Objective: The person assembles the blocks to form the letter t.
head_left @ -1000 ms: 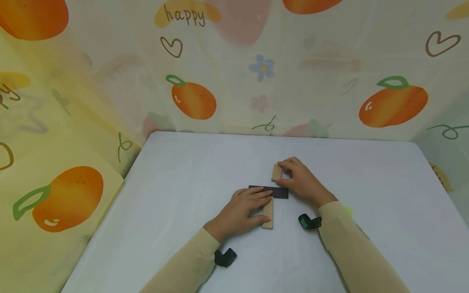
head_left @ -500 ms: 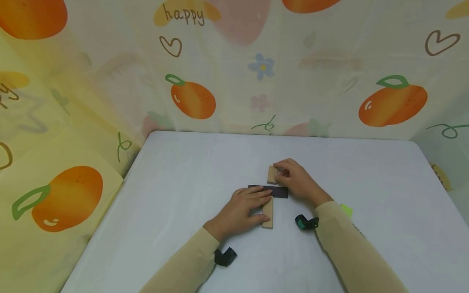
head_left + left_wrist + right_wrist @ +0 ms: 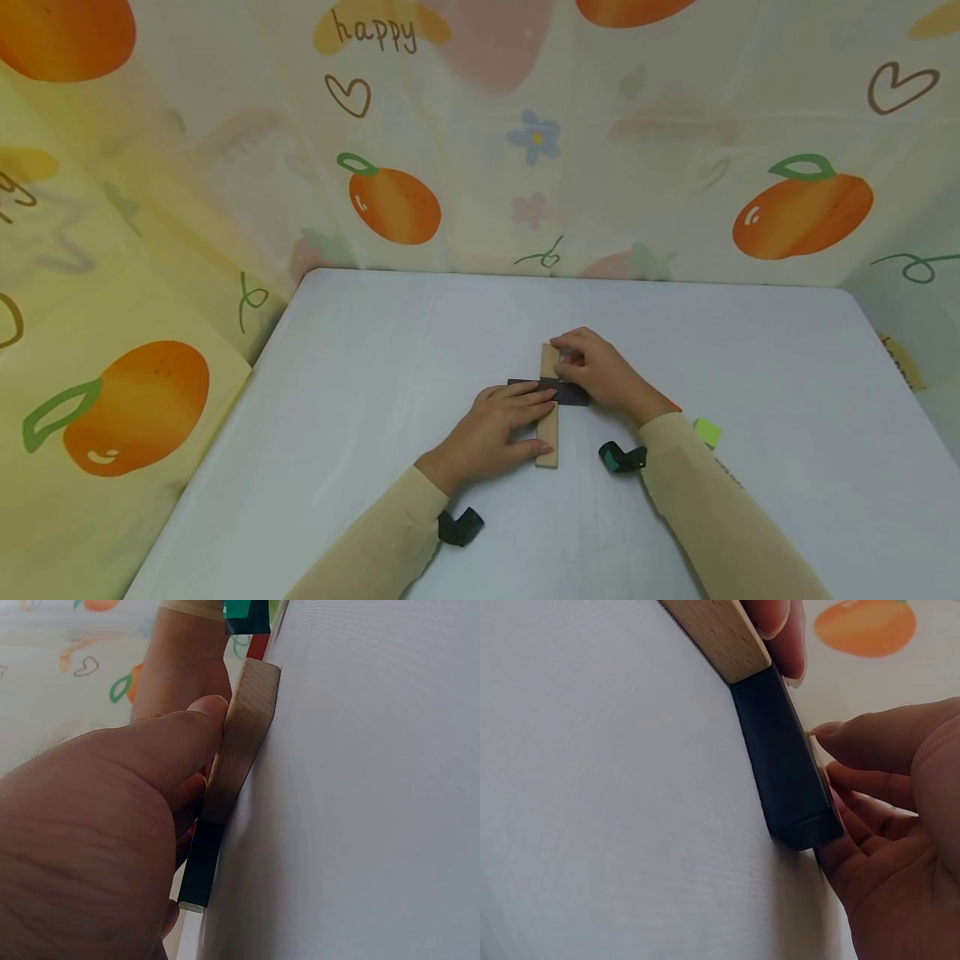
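In the head view a black rectangular block (image 3: 573, 394) lies crosswise on the white table. A long pale wooden block (image 3: 547, 442) meets its near side at a right angle. My left hand (image 3: 498, 433) rests on both, fingers stretched over the black block and thumb on the wooden one. My right hand (image 3: 603, 371) pinches a second wooden block (image 3: 549, 360) between thumb and fingers, at the black block's far side. Its right part is hidden by the fingers. The right wrist view shows the black block (image 3: 780, 750) touching the end of the near wooden block (image 3: 720, 637).
A yellow-green block (image 3: 707, 432) lies to the right of the right forearm. A bit of something red (image 3: 677, 408) shows beside that wrist. Both wrists carry small black devices (image 3: 622, 457). A patterned curtain (image 3: 480, 192) stands behind the white table (image 3: 390, 350).
My right hand has moved left and slightly nearer, bringing its wooden block against the black block's far edge. The left hand has stayed put. More of the yellow-green block shows.
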Demonstrator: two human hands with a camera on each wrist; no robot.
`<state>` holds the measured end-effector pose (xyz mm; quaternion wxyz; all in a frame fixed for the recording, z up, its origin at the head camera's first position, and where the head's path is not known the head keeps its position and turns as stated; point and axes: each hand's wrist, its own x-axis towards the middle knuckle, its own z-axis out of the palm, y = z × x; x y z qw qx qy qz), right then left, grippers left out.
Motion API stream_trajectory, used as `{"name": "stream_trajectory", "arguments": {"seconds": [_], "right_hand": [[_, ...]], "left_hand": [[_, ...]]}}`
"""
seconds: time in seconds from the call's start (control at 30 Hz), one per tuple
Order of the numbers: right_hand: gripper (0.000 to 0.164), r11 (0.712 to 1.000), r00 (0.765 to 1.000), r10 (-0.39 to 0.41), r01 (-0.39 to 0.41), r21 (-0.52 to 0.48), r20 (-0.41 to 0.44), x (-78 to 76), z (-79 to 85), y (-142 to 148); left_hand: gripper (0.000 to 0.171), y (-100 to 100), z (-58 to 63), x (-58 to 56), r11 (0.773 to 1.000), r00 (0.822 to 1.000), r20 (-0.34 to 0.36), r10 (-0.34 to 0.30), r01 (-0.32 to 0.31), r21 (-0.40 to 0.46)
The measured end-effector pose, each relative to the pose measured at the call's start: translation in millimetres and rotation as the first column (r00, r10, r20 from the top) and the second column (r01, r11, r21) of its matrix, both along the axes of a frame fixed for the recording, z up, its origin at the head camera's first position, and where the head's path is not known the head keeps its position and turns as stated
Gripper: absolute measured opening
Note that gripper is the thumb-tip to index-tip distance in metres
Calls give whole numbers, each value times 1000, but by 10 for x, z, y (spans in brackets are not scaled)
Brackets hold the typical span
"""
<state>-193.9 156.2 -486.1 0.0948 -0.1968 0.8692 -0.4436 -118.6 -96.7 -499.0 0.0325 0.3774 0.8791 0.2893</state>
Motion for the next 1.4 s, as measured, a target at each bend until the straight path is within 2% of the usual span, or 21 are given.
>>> {"name": "stream_trajectory", "arguments": {"seconds": [0.67,1.4], "right_hand": [[44,1000,1000,16,-16,5,-20,50,3,-32],[44,1000,999,20,-21,-12,-33,64,-5,-31]], "left_hand": [[64,-4,16,19,1000,1000,-24,-4,4,1],[65,-1,46,21,1000,1000,-3,-7,7,-5]]}}
